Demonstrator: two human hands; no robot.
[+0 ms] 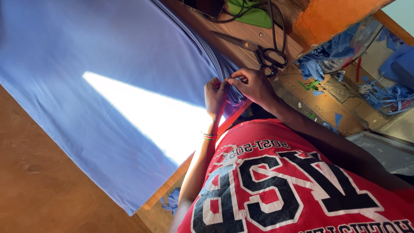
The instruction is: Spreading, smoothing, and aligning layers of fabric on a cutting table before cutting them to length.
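Hands meet mid-frame at the edge of the blue cloth (108, 64): left hand (214, 97) and right hand (253, 84) both pinch its folded layers. Scissors (254, 49) lie just above.

Wooden table (241, 36) bears stacked blue fabric (86, 86); black-handled scissors (254, 49); phone (205, 6); green cloth (252, 13).

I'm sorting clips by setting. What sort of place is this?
Probably a small tailoring or garment-cutting workshop. Both hands pinch the edge of a stacked pile of blue fabric on a wooden table; large scissors lie nearby, and blue offcuts litter the floor.
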